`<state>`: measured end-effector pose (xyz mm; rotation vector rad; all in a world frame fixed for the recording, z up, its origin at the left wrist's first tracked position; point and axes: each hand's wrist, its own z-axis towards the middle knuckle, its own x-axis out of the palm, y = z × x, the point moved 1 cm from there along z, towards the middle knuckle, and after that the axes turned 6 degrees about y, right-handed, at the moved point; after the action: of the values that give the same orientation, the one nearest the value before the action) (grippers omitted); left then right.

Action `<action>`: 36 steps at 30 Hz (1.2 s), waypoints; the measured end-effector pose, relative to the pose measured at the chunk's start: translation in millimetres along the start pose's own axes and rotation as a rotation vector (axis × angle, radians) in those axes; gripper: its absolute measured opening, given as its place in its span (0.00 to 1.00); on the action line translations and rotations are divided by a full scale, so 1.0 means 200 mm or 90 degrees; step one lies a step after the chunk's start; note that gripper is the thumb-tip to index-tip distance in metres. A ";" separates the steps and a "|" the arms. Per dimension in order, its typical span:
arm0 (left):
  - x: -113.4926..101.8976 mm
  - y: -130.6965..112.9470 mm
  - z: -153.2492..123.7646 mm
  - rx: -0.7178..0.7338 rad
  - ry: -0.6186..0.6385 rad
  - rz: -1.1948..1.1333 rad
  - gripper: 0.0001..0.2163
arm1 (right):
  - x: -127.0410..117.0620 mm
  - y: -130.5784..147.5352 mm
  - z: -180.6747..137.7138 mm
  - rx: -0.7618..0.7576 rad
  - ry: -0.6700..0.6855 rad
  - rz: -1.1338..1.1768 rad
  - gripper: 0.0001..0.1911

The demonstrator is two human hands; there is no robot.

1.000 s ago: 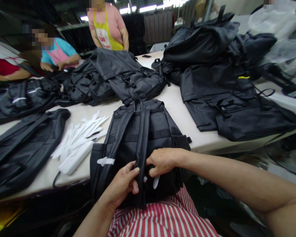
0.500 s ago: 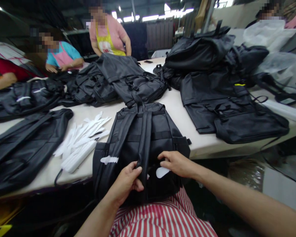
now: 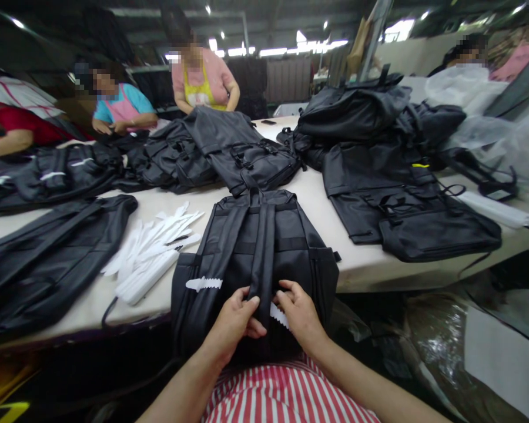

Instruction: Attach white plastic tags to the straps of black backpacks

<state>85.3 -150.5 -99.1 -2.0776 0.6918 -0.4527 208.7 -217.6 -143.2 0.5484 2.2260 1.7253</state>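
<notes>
In front of me a black backpack [image 3: 286, 229] lies with its straps facing up, its lower end at the table's edge by my lap. My left hand [image 3: 238, 320] grips one shoulder strap [image 3: 261, 264], with thumb and fingers at its edge. On the other side of that strap, my right hand [image 3: 302, 314] has curled fingers on a white serrated strip [image 3: 280, 315]; part of the strip is hidden under the hand. A similar white strip [image 3: 204, 284] is wrapped across the other shoulder strap.
A pile of loose white strips [image 3: 158, 238] lies left of the backpack beside a white power strip [image 3: 146, 277]. Another black bag [image 3: 48, 264] is at far left. More black bags [image 3: 405, 205] are heaped at right. Co-workers [image 3: 205, 76] are across the table [image 3: 311, 188].
My right hand has moved left toward the shoulder strap, and the strip's serrated part now shows beside it instead of its rounded end. My left hand stays on the strap. The view has shifted slightly.
</notes>
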 end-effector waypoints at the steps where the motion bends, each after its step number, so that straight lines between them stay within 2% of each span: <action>1: 0.00 0.01 0.00 0.002 -0.003 0.008 0.22 | 0.00 0.00 -0.01 0.016 0.013 0.038 0.20; 5: 0.02 0.04 0.02 0.026 -0.007 0.042 0.19 | 0.03 0.05 -0.06 0.076 0.096 0.218 0.33; 7: 0.03 0.04 0.02 0.032 -0.014 0.048 0.19 | 0.04 0.07 -0.06 0.096 0.113 0.279 0.36; 13: 0.04 0.02 0.00 0.026 -0.003 0.009 0.21 | 0.03 0.09 -0.02 0.115 0.114 0.307 0.35; 16: 0.04 0.03 0.00 0.016 0.025 -0.042 0.18 | 0.02 0.11 0.00 0.123 0.121 0.300 0.34; 19: 0.04 0.06 0.01 0.019 0.023 -0.044 0.13 | 0.00 0.13 0.02 0.104 0.142 0.219 0.33; 24: 0.04 0.06 0.02 0.023 -0.001 -0.028 0.12 | -0.06 0.09 0.00 0.063 0.188 -0.083 0.34; 26: 0.04 0.04 0.01 0.026 0.001 -0.035 0.13 | -0.07 0.07 -0.02 0.019 0.171 -0.159 0.30; 28: 0.04 0.03 0.00 0.020 0.006 -0.046 0.14 | -0.08 0.07 -0.02 -0.024 0.133 -0.188 0.26; 30: 0.03 0.02 0.00 0.010 0.013 -0.065 0.15 | -0.08 0.08 -0.01 -0.026 0.127 -0.178 0.25; 33: 0.03 0.03 -0.01 0.005 0.028 -0.096 0.16 | -0.07 0.11 0.04 0.004 0.193 -0.181 0.28; 36: 0.03 0.04 -0.01 0.004 0.046 -0.113 0.16 | -0.06 0.14 0.07 -0.022 0.222 -0.218 0.28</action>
<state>86.4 -159.3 -104.7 -2.1349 0.5491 -0.6304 228.7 -203.6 -119.1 -0.1521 2.3340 1.7721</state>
